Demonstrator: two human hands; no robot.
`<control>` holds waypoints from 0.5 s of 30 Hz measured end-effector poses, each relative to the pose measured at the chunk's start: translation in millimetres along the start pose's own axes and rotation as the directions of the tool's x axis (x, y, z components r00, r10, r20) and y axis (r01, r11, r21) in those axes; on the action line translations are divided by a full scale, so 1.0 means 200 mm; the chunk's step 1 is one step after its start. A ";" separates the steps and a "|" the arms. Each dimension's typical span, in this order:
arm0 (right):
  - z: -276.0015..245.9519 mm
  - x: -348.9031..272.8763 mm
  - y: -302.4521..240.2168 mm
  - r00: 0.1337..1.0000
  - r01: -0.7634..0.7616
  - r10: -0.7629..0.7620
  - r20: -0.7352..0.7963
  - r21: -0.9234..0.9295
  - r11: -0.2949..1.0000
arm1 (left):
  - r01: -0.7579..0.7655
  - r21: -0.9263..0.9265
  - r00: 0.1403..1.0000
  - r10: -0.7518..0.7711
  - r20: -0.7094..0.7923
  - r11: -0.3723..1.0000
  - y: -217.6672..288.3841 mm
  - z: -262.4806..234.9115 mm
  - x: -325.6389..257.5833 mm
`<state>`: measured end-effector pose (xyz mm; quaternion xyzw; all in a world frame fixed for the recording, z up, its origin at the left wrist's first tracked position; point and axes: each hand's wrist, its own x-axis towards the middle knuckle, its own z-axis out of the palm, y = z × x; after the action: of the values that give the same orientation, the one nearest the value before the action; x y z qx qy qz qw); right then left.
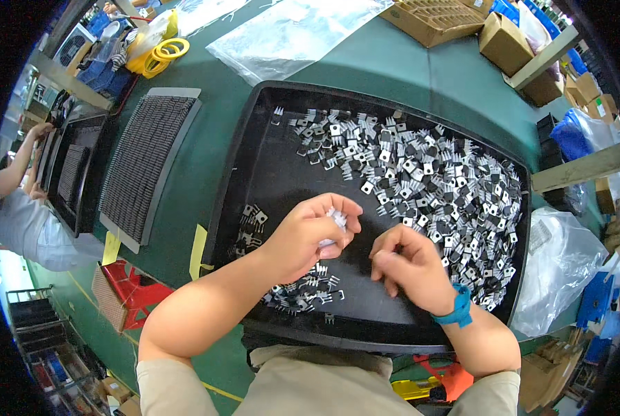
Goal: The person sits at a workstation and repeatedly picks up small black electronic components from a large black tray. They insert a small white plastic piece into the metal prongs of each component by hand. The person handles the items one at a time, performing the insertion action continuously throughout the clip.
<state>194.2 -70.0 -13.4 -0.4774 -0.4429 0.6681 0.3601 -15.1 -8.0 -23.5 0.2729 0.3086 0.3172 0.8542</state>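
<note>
Over the middle of a large black tray [260, 111], my left hand [299, 236] is closed around a bunch of transistors [337, 219], their pale metal legs showing between the fingers. My right hand [414, 270], with a teal band at the wrist, hovers just to the right, its fingers curled toward the thumb; whatever they hold, if anything, is hidden. A wide heap of loose transistors [428, 166], black with silver tabs and legs, covers the tray's right and far side. Smaller groups of transistors [303, 295] lie beneath and beside my left forearm, partly hidden by it.
Left of the tray lies a grey panel [147, 156] filled with dark rows. Clear plastic bags [289, 41] [556, 270] lie beyond and to the right. Yellow tape rolls [166, 55] and cardboard boxes [434, 21] stand farther back. Another person's arm [19, 159] works at a second tray [81, 180].
</note>
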 end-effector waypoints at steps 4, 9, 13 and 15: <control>0.10 -0.01 0.06 0.891 0.449 -0.229 0.393 -0.682 0.577 | 0.026 -0.008 1.000 -0.026 -0.016 1.000 -0.01 0.00 0.00; 0.18 -0.01 0.11 0.860 0.485 0.004 0.510 -0.820 0.303 | 0.071 0.023 0.997 -0.072 0.012 0.997 0.01 0.01 0.00; 0.13 -0.05 0.05 0.867 0.399 0.151 0.474 -0.844 0.359 | 0.091 0.013 0.996 -0.091 0.004 0.996 0.03 0.02 0.00; 0.09 -0.06 0.03 0.880 0.365 0.101 0.464 -0.798 0.479 | 0.092 0.006 0.995 -0.092 0.023 0.996 0.02 0.01 -0.01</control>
<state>179.9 -87.1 -12.9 -0.3870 -0.8249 0.4118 0.0082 -15.8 -6.7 -17.9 0.2642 0.3117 0.2734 0.8708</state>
